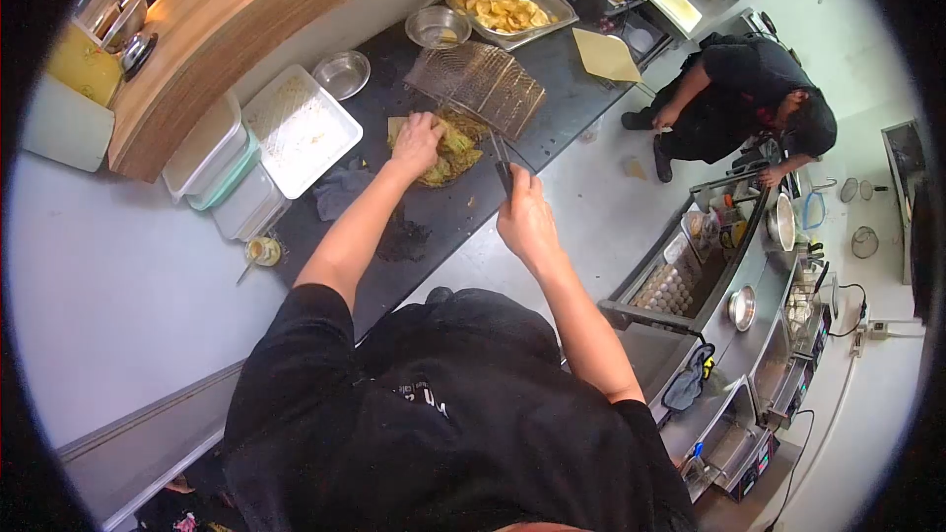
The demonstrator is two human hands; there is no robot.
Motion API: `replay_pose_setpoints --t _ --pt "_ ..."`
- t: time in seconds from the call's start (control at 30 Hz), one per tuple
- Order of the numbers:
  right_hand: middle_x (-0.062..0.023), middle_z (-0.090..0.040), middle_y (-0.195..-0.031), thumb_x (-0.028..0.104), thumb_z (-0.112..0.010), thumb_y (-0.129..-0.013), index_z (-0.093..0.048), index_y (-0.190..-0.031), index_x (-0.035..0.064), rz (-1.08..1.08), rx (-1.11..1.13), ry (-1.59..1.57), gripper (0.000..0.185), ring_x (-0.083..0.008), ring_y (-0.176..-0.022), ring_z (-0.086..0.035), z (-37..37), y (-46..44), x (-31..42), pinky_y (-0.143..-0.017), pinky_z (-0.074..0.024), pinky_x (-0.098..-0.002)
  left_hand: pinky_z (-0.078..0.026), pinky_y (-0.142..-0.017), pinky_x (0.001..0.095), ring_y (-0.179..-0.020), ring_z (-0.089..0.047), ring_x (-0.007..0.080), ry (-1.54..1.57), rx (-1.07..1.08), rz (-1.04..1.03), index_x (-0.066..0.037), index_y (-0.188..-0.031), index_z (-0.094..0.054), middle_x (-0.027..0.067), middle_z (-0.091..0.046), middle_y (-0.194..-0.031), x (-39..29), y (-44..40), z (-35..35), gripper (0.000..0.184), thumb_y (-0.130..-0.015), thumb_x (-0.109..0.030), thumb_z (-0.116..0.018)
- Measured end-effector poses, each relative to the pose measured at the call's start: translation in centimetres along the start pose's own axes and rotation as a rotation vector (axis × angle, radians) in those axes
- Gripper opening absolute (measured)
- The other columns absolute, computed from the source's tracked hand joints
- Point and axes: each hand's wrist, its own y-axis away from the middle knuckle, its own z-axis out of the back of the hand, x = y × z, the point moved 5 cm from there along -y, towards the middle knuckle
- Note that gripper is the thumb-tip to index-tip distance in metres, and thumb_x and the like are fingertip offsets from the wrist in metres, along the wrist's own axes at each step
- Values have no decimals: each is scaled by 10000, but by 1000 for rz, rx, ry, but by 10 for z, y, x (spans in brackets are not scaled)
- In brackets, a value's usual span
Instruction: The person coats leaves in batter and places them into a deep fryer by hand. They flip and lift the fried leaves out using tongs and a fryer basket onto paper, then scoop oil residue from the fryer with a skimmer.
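Note:
My right hand (529, 219) is closed around the dark handle of a wire fryer basket (478, 87). The basket is tipped over the dark worktop (394, 227), above a heap of yellow-green fried food (455, 146). At the near left of the heap, my left hand (417, 143) has its fingers curled on the food; the fingertips are partly hidden. What the heap rests on is hard to make out.
Behind the basket stand a metal tray (559, 10) of golden chips and a metal bowl (438, 28). White trays (340, 143) and a grey cloth (342, 192) lie left. A co-worker (754, 79) bends over an open fridge drawer (645, 256) at right.

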Motion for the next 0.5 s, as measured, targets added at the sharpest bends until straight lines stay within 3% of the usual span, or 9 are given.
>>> replay_pose_setpoints --t 0.07,0.13,0.2,0.27,0.33,0.4,0.43,0.5 --pt "-312 -500 -1083 -15 -523 -773 -373 -1290 -15 11 -33 -38 538 -502 -868 -583 4 2 -7 -766 -500 -534 -445 -900 449 -1070 -492 344 41 -79 59 -66 -1113 -605 160 -539 -1112 10 11 -3 413 -708 -118 -668" --pt "-313 -502 -1083 -11 -508 -782 -376 -1288 -9 -34 -36 -42 523 -507 -874 -578 11 7 -10 -773 -491 -545 -451 -896 437 -1075 -482 355 155 -220 340 -43 -1133 -575 167 -523 -1133 28 25 -9 478 -679 -128 -699" --pt "-314 -504 -1083 -7 -492 -790 -379 -1286 -2 -84 -39 -43 508 -512 -880 -573 16 6 -19 -780 -483 -555 -435 -918 450 -1105 -473 350 183 -199 378 -34 -1152 -547 158 -514 -1155 25 28 -8 545 -648 -129 -734" --pt "-319 -513 -1069 0 -469 -801 -382 -1287 12 -133 -38 -19 494 -517 -889 -566 16 7 -32 -776 -471 -564 -413 -949 459 -1136 -463 341 161 -206 165 -24 -1168 -534 147 -513 -1163 5 23 3 595 -633 -142 -767" --pt "-323 -518 -1074 -6 -463 -799 -383 -1288 20 -130 -50 -26 496 -519 -900 -561 15 8 -41 -789 -459 -568 -396 -969 456 -1160 -452 330 168 -170 136 -46 -1179 -540 139 -508 -1170 0 12 2 612 -632 -163 -788" --pt "-329 -522 -1080 -7 -456 -797 -393 -1279 25 -169 -64 -35 487 -518 -908 -558 16 7 -48 -806 -453 -562 -398 -966 452 -1169 -446 320 118 -92 -5 -75 -1136 -585 135 -505 -1175 -7 -3 -4 535 -651 -185 -783" --pt "-329 -522 -1080 -7 -456 -797 -393 -1279 25 -172 -66 -35 487 -518 -908 -558 17 7 -49 -806 -453 -562 -405 -950 439 -1156 -452 302 90 -141 -72 -96 -1032 -647 111 -519 -1145 -9 -9 -3 385 -677 -191 -761" --pt "-329 -525 -1088 -5 -451 -795 -403 -1267 26 -193 -59 -59 476 -512 -942 -551 21 9 -51 -833 -445 -553 -407 -941 429 -1147 -456 289 90 -50 -100 -101 -1003 -665 92 -527 -1132 -8 -27 -5 344 -687 -207 -750"
